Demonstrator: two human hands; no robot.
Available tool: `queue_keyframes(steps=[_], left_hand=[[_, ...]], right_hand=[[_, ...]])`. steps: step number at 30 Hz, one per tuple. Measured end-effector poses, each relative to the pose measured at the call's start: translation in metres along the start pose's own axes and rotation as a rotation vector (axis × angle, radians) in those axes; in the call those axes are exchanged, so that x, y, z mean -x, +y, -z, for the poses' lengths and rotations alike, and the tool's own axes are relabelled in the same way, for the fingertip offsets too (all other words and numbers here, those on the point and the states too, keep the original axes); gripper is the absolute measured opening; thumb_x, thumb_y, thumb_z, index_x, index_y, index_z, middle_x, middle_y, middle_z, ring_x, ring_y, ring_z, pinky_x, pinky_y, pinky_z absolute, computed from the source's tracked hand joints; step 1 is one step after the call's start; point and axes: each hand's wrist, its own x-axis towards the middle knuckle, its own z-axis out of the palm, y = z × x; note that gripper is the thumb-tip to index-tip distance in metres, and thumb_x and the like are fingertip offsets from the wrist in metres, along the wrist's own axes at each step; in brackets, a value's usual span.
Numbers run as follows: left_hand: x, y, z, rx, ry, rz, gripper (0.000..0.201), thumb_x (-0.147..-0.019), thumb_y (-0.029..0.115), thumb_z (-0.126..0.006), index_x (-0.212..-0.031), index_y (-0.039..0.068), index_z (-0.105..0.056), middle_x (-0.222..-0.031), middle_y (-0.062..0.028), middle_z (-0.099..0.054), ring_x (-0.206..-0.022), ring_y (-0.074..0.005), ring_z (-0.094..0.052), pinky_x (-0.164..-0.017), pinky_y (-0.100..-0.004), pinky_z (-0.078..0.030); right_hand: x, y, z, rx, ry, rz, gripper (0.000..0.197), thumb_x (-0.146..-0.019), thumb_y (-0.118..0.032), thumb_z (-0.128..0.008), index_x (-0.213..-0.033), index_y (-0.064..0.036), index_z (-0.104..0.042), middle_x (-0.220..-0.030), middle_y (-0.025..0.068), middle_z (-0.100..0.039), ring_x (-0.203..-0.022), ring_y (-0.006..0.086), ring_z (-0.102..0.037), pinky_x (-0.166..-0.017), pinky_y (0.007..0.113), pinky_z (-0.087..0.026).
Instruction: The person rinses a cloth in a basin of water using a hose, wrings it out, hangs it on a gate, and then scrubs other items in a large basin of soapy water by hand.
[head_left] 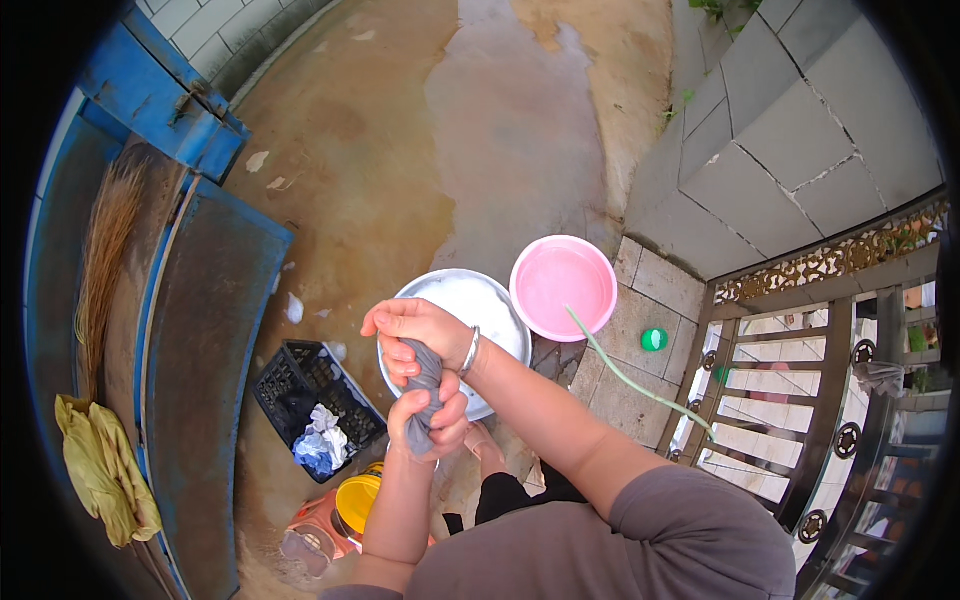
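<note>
Wringing looks unfinished: left hand (447, 432) and right hand (428, 325) clenched round twisted grey cloth (428, 373) above metal basin (518, 322). Black crate (362, 410), left, holds cloths (322, 440), possibly done.

Mid-frame, the right hand (425, 333) hides part of the grey cloth (426, 377)! Upper left, the edge crops the blue metalwork (150, 90).

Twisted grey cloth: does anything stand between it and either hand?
Nothing visible does. The bare right hand grips the upper part of the twisted grey cloth, the bare left hand the lower part, both directly. The round silvery metal basin shows behind them in the view, not in between.
</note>
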Motion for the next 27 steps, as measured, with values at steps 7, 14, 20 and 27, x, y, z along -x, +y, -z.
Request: queue_keyframes(steps=[7,14,20,27], left_hand=[[-0.013,0.027,0.066,-0.945,0.949,0.070,0.017,-0.067,0.019,-0.053,-0.075,0.006,-0.046,-0.055,-0.0035,-0.047,-0.040,-0.0120,-0.043,-0.030,-0.0221,-0.027],[-0.033,0.021,0.118,-1.551,1.168,-0.006,0.021,-0.068,0.021,-0.053,-0.077,0.003,-0.046,-0.059,-0.0071,-0.053,-0.052,-0.0203,-0.054,-0.042,-0.0310,-0.041],[-0.045,0.002,0.118,-2.246,1.364,-0.206,0.034,-0.071,0.028,-0.053,-0.095,0.008,-0.039,-0.073,-0.0156,-0.057,-0.071,-0.0332,-0.056,-0.064,-0.0415,-0.044],[-0.016,0.037,0.082,-1.438,1.125,-0.204,0.031,-0.074,0.028,-0.052,-0.096,0.009,-0.043,-0.058,-0.0079,-0.053,-0.040,-0.0168,-0.048,-0.037,-0.0280,-0.037]], right_hand=[[-0.025,0.036,0.070,0.520,0.714,-0.026,0.014,-0.079,-0.012,-0.046,-0.078,0.0005,-0.054,-0.045,0.0041,-0.042,-0.031,0.0119,-0.038,-0.031,0.026,-0.032],[-0.037,0.062,0.115,1.099,1.313,0.086,0.021,-0.079,-0.020,-0.045,-0.084,-0.0019,-0.056,-0.080,0.0183,-0.058,-0.078,0.0329,-0.055,-0.071,0.036,-0.043],[-0.035,0.054,0.145,0.836,1.699,0.133,0.027,-0.081,-0.027,-0.045,-0.081,-0.0006,-0.053,-0.070,0.0162,-0.057,-0.064,0.0246,-0.057,-0.059,0.034,-0.045],[-0.025,0.024,0.095,0.345,0.555,-0.050,0.053,-0.077,-0.055,-0.040,-0.097,-0.0059,-0.046,-0.074,0.0088,-0.053,-0.067,0.0156,-0.053,-0.060,0.029,-0.043]])
